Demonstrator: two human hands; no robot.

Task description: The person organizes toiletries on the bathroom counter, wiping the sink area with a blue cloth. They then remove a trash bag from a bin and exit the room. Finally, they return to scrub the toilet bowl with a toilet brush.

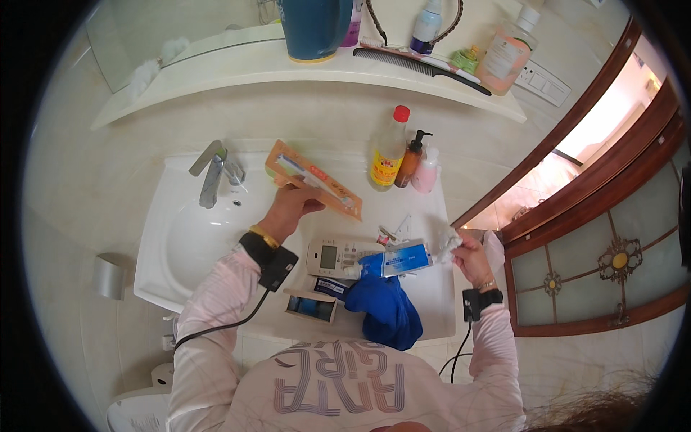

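Note:
My left hand (pixel 291 208) grips the lower edge of an orange cardboard toothbrush package (pixel 337 195), tilted above the counter beside the basin. A toothbrush shows through its front. At the counter's right edge, my right hand (pixel 474 262) pinches a crumpled whitish piece of plastic or tissue (pixel 447 243); which it is I cannot tell. Left of that hand lies a blue and white tube (pixel 407 260), its capped end over a beige remote control (pixel 328 257). Below them are a blue cloth (pixel 386 313), a small dark-blue box (pixel 330 288) and an open-topped carton (pixel 310 306).
A white basin (pixel 189 243) with a chrome faucet (pixel 212 173) is at left. At the counter's back right stand a red-capped bottle (pixel 386 156), an amber pump bottle (pixel 409 162) and a pink bottle (pixel 426 171). Above, a shelf (pixel 227 81) holds toiletries and a black comb (pixel 421 67).

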